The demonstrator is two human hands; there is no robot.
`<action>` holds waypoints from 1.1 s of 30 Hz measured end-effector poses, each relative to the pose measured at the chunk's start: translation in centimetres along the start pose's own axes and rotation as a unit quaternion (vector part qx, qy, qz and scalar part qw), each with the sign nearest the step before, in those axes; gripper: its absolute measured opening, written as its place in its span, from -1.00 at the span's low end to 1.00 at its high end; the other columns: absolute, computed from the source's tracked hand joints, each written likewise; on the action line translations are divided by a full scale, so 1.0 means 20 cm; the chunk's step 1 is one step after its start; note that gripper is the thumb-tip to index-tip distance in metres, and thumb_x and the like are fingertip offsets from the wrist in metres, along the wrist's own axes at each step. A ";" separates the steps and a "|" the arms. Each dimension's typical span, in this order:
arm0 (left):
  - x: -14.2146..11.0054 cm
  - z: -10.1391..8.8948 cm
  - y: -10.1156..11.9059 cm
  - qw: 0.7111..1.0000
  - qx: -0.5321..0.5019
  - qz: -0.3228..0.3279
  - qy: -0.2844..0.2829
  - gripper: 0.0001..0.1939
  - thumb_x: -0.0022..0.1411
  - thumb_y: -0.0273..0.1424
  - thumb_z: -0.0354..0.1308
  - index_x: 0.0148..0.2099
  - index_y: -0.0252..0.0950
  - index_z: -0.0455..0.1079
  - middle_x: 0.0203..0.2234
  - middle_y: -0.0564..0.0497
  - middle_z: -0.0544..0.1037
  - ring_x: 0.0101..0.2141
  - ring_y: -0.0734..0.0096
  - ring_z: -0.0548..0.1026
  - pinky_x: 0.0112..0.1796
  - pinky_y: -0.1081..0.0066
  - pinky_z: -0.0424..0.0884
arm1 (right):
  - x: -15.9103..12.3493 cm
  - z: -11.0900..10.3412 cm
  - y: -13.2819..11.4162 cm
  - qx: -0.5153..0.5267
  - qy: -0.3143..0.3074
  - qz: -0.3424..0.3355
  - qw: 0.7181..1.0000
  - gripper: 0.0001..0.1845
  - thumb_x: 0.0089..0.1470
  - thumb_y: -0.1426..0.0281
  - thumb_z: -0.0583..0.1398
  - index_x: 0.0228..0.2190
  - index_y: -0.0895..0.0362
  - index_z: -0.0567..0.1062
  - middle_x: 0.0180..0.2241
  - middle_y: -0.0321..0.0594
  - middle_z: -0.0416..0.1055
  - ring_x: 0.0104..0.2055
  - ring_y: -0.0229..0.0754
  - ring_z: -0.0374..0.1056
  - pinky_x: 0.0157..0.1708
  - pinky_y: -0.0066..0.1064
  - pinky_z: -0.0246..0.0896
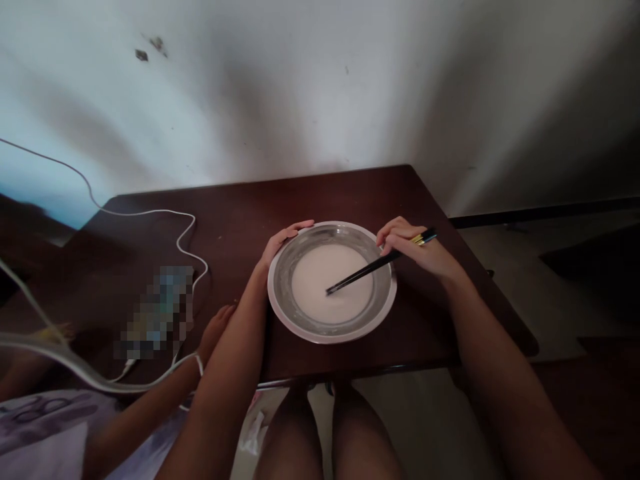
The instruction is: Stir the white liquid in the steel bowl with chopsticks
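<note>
Right hand [417,248]: gripping a pair of long black chopsticks with gold-coloured bands near the upper ends [373,268], thumb and fingers closing around them just above the bowl's right rim. The chopsticks are slanting down to the left, their tips meeting a pale, milky-white liquid [320,270].

Left hand [281,245]: curving along the outside of the upper left rim, fingers lying against it. Thumb is not showing; cannot tell how firmly this hand is gripping.

Between the hands, a wide, round, silver-coloured metal bowl with a pale rim [330,337] is sitting near the front edge of a dark reddish-brown, glossy table [345,197]. The liquid is covering the bowl's bottom, leaving a band of metal wall showing all around.

Left of the bowl, another person's hand [216,328] is resting on the table, just beside the wearer's left forearm. Farther left, an oblong object [163,310] is lying on the table; its surface is pixelated, details unreadable. A thin white cable [193,230] is winding over the table toward it. A thicker, blurred white cable [90,379] is crossing the lower left foreground.

Beyond the table, a whitish, shadow-streaked wall [320,87] is rising.
</note>
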State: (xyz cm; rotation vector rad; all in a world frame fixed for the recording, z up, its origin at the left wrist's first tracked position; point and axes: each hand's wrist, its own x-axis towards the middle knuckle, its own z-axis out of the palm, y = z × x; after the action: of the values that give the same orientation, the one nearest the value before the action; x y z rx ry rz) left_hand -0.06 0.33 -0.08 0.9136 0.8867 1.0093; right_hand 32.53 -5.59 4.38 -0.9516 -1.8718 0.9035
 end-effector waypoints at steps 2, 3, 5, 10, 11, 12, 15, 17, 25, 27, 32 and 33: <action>0.00 0.00 0.00 1.000 -0.003 -0.003 0.000 -0.66 0.06 -0.32 0.34 -0.09 -0.24 0.69 -0.14 -0.08 0.74 0.00 0.01 0.62 0.16 0.18 0.42 | 0.00 0.03 0.00 -0.012 -0.025 -0.004 1.000 -0.71 0.25 0.25 0.25 -0.48 -0.04 0.69 -0.26 -0.20 0.63 -0.02 0.02 0.42 0.09 -0.07 0.27; 0.00 0.00 0.00 1.000 -0.005 -0.004 0.002 -0.66 0.05 -0.32 0.34 -0.09 -0.25 0.69 -0.15 -0.07 0.74 -0.03 0.02 0.62 0.14 0.18 0.43 | 0.01 0.05 0.01 -0.022 -0.026 -0.008 0.999 -0.74 0.23 0.25 0.26 -0.46 -0.05 0.70 -0.25 -0.20 0.63 -0.02 0.02 0.42 0.09 -0.06 0.27; 0.00 0.00 0.00 1.000 -0.007 -0.003 0.003 -0.65 0.05 -0.33 0.34 -0.08 -0.25 0.69 -0.15 -0.06 0.74 -0.05 0.05 0.63 0.13 0.20 0.45 | 0.01 0.05 0.02 -0.046 0.002 -0.012 0.999 -0.75 0.23 0.25 0.26 -0.45 -0.05 0.69 -0.25 -0.21 0.63 -0.03 0.02 0.42 0.08 -0.05 0.26; 0.00 -0.01 -0.01 1.000 0.001 0.001 -0.005 -0.67 0.08 -0.32 0.32 -0.08 -0.23 0.70 -0.12 -0.07 0.74 0.02 0.02 0.61 0.15 0.21 0.44 | 0.02 -0.01 0.05 -0.069 0.122 -0.021 0.990 -0.63 0.28 0.24 0.22 -0.55 -0.03 0.64 -0.31 -0.19 0.62 -0.10 0.03 0.43 0.06 -0.02 0.24; 0.00 -0.01 -0.01 1.000 0.003 -0.001 -0.004 -0.67 0.08 -0.32 0.32 -0.08 -0.22 0.70 -0.12 -0.07 0.74 0.03 0.00 0.61 0.15 0.20 0.44 | 0.01 -0.02 0.04 -0.057 0.129 -0.026 0.990 -0.60 0.29 0.24 0.21 -0.58 -0.03 0.63 -0.33 -0.19 0.61 -0.10 0.03 0.43 0.06 -0.02 0.24; 0.00 -0.01 -0.01 1.000 0.005 -0.001 -0.002 -0.67 0.08 -0.31 0.32 -0.08 -0.22 0.70 -0.11 -0.07 0.74 0.04 -0.01 0.61 0.15 0.20 0.44 | 0.01 -0.03 0.04 -0.042 0.124 -0.028 0.991 -0.57 0.30 0.23 0.20 -0.60 -0.03 0.62 -0.34 -0.19 0.61 -0.11 0.03 0.43 0.06 -0.03 0.25; 0.00 0.00 -0.01 1.000 0.008 0.008 0.001 -0.67 0.08 -0.32 0.32 -0.09 -0.22 0.70 -0.09 -0.06 0.74 0.08 -0.01 0.58 0.18 0.21 0.41 | 0.00 -0.03 0.01 -0.006 0.060 -0.014 0.998 -0.54 0.32 0.21 0.19 -0.61 -0.03 0.62 -0.34 -0.19 0.61 -0.09 0.01 0.44 0.07 -0.05 0.27; 0.00 0.00 0.00 1.000 0.003 0.011 0.002 -0.67 0.05 -0.34 0.32 -0.10 -0.24 0.70 -0.10 -0.05 0.73 0.08 0.01 0.58 0.19 0.22 0.39 | 0.00 0.00 0.00 -0.008 0.008 -0.003 1.000 -0.60 0.29 0.21 0.22 -0.55 -0.04 0.66 -0.29 -0.20 0.62 -0.05 0.02 0.44 0.09 -0.05 0.28; 0.00 0.01 0.00 1.000 -0.003 0.003 -0.003 -0.66 0.03 -0.32 0.35 -0.10 -0.21 0.71 -0.13 -0.03 0.74 0.04 0.06 0.59 0.17 0.25 0.40 | 0.02 0.02 0.05 -0.077 0.086 -0.014 0.993 -0.70 0.26 0.25 0.24 -0.48 -0.05 0.68 -0.27 -0.19 0.63 -0.07 0.04 0.43 0.07 -0.01 0.25; 0.00 0.01 -0.01 1.000 0.000 0.003 -0.007 -0.66 0.04 -0.31 0.34 -0.10 -0.21 0.71 -0.12 -0.04 0.73 0.07 0.03 0.58 0.18 0.24 0.40 | 0.02 -0.01 0.06 -0.081 0.133 -0.017 0.988 -0.63 0.28 0.24 0.22 -0.54 -0.04 0.65 -0.30 -0.19 0.62 -0.08 0.04 0.43 0.09 0.01 0.24; -0.01 0.00 -0.01 1.000 0.007 0.011 -0.004 -0.66 0.07 -0.30 0.33 -0.08 -0.23 0.69 -0.11 -0.09 0.73 0.15 -0.06 0.55 0.22 0.19 0.38 | 0.01 -0.03 0.03 -0.023 0.093 -0.014 0.995 -0.52 0.31 0.19 0.17 -0.62 -0.03 0.60 -0.34 -0.19 0.61 -0.10 0.03 0.44 0.08 -0.02 0.27; -0.01 0.00 -0.01 1.000 0.008 0.012 -0.003 -0.66 0.06 -0.31 0.34 -0.08 -0.23 0.69 -0.11 -0.09 0.73 0.16 -0.07 0.54 0.23 0.19 0.38 | 0.00 -0.02 0.02 -0.018 0.064 -0.009 0.998 -0.54 0.31 0.19 0.18 -0.60 -0.03 0.62 -0.33 -0.19 0.61 -0.09 0.03 0.45 0.07 -0.03 0.28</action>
State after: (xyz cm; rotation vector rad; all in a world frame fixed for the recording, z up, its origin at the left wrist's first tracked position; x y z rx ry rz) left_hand -0.04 0.20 -0.16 0.9424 0.8819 1.0215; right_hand 33.00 -5.24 4.28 -0.9889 -1.7910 0.7822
